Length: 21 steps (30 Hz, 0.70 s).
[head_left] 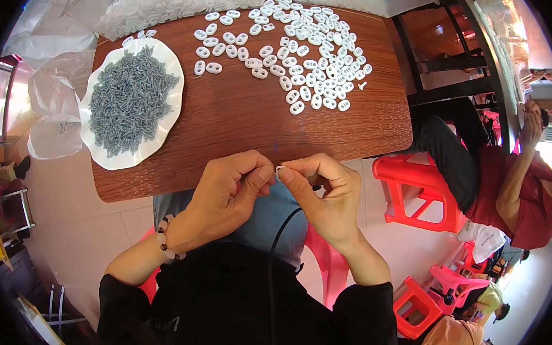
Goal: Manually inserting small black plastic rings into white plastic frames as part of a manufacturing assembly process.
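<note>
Closely, above blue jeans, a small white piece is pinched between the thumb and index finger of the right hand, just off the near edge of the counter. Beside it, the thumb and bent index finger of the left hand are set together; whether anything is gripped there cannot be told. Farther off at left, small grey plastic pieces are heaped on a scalloped white plate. At far right, white two-hole ovals are spread thickly. At the far left edge, more white pieces are contained in a clear bag.
</note>
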Available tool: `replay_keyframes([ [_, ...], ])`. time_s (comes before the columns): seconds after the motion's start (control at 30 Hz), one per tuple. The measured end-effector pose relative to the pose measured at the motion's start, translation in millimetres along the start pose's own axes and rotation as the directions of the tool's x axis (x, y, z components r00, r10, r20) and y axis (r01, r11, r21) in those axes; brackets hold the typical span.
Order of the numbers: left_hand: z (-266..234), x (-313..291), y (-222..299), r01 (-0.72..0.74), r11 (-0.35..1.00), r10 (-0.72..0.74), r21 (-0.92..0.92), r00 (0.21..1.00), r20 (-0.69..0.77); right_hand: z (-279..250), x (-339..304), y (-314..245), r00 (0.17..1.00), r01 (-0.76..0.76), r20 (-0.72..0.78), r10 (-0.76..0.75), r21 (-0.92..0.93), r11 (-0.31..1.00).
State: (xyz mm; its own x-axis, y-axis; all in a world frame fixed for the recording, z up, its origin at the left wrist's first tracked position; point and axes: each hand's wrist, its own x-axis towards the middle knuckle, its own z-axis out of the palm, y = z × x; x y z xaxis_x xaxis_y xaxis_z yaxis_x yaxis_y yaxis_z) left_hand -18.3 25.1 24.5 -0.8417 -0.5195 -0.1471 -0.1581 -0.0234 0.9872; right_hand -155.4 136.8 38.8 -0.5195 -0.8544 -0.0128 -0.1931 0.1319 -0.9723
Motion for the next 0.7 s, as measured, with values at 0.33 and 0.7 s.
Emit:
replay_keyframes([
  [0.33,3.8,1.6,-1.6,-0.095,0.992,0.100,0.085,0.993,-0.061,3.8,-2.3,0.8,1.000,-0.029,-0.007,0.029,0.015,0.999],
  [0.7,0.2,-2.1,-2.7,0.006,0.999,-0.009,-0.051,0.999,-0.047,9.3,-0.2,5.0,0.999,-0.034,-0.017,0.036,0.132,0.991],
])
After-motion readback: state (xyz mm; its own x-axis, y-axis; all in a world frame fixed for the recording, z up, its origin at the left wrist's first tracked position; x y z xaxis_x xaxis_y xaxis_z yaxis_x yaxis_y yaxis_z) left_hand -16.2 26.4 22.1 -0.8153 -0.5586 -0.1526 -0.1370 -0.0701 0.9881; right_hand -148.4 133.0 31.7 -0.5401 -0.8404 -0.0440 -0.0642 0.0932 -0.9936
